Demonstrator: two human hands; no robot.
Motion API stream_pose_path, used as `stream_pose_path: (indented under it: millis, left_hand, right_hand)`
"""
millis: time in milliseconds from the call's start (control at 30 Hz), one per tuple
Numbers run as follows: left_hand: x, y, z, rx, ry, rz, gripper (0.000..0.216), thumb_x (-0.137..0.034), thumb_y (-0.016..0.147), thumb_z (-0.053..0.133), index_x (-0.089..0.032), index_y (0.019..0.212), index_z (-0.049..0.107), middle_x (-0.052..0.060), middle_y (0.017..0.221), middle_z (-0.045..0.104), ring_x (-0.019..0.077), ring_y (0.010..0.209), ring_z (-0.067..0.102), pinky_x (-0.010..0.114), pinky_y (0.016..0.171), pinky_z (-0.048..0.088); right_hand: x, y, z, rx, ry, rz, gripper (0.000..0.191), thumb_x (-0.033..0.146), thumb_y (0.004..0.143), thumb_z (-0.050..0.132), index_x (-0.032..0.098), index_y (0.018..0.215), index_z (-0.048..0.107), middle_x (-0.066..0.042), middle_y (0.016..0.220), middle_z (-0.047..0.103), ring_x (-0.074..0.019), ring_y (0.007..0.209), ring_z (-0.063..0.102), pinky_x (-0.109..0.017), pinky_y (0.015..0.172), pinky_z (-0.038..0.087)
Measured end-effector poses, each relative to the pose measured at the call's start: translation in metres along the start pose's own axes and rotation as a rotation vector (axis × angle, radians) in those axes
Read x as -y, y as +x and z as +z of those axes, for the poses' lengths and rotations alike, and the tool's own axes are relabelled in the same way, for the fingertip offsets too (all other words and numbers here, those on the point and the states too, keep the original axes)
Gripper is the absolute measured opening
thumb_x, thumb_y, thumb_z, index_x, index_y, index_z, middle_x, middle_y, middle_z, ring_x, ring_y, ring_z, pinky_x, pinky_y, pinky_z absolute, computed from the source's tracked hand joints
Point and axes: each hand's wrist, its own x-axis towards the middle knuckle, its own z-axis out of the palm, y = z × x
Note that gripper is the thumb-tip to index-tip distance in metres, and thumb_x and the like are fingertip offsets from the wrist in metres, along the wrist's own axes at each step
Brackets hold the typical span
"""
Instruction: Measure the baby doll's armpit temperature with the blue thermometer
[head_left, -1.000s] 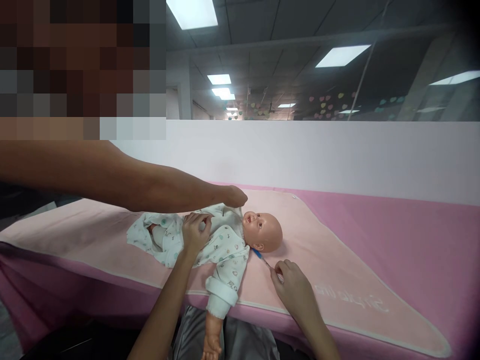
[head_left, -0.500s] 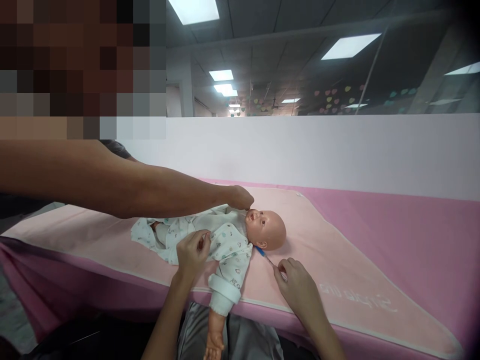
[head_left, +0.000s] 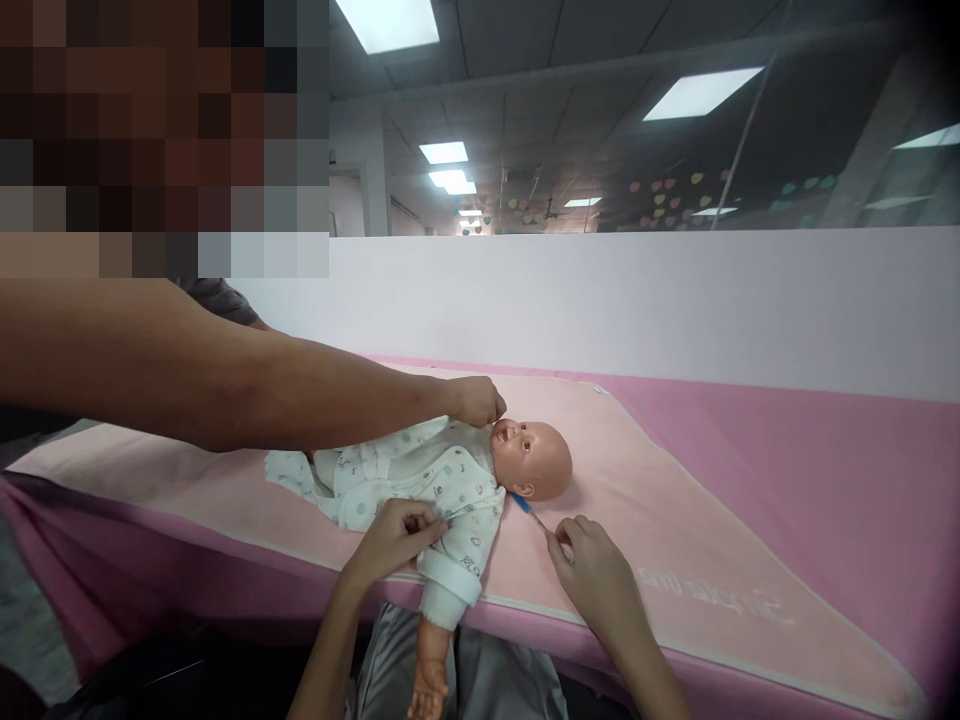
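Observation:
A baby doll (head_left: 534, 462) lies on its back with its head to the right. It wears a white patterned baby shirt (head_left: 461, 482), and one doll arm (head_left: 430, 668) hangs over the near table edge. My left hand (head_left: 401, 538) is closed in a pinch on the shirt's cloth, near the doll's armpit. Beside the doll's head, my right hand (head_left: 596, 568) is closed around a thin stick with a blue end (head_left: 520, 503). The blue end lies by the doll's neck, below its ear; its exact kind is unclear.
Another person's arm (head_left: 315, 395) reaches in from the left, its closed hand (head_left: 478, 400) by the doll's chin. A pale pink blanket (head_left: 675, 540) lies under the doll, over a darker pink cover (head_left: 847, 470). A white partition (head_left: 637, 300) stands behind.
My left hand has moved slightly right and down and now pinches the shirt. The other person's hand has shifted a little left. My right hand has stayed put with the stick.

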Motion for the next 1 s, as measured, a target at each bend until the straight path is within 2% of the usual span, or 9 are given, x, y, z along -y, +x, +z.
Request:
stream_pose_path:
  millis: [167, 767, 1000]
  left_hand:
    - [-0.0024, -0.0018, 0.0018, -0.013, 0.113, 0.011, 0.028, -0.034, 0.074, 0.056, -0.012, 0.058, 0.054, -0.003, 0.053, 0.046, 0.0063, 0.052, 0.038, 0.019, 0.050, 0.027]
    - [-0.0031, -0.0019, 0.0017, -0.019, 0.100, 0.025, 0.026, -0.034, 0.073, 0.057, -0.013, 0.058, 0.055, -0.002, 0.053, 0.047, 0.0069, 0.052, 0.039, 0.019, 0.050, 0.028]
    - [-0.0006, -0.0015, 0.0033, -0.037, 0.103, 0.011, 0.026, -0.035, 0.073, 0.057, -0.013, 0.059, 0.056, -0.002, 0.054, 0.050, 0.0073, 0.052, 0.041, 0.019, 0.051, 0.030]
  right_hand:
    - [-0.0014, 0.0006, 0.0010, -0.017, -0.005, -0.003, 0.022, 0.025, 0.084, 0.044, 0.018, 0.065, 0.051, -0.005, 0.071, 0.057, -0.0180, 0.073, 0.053, -0.027, 0.064, 0.035]
    - [-0.0043, -0.0004, 0.0055, -0.086, -0.031, -0.058, 0.022, 0.024, 0.083, 0.043, 0.019, 0.063, 0.050, -0.004, 0.070, 0.056, -0.0169, 0.069, 0.052, -0.026, 0.062, 0.033]
    - [-0.0039, -0.0003, 0.0039, -0.074, -0.026, -0.056, 0.023, 0.025, 0.084, 0.043, 0.019, 0.063, 0.050, -0.004, 0.069, 0.056, -0.0168, 0.070, 0.051, -0.026, 0.061, 0.033]
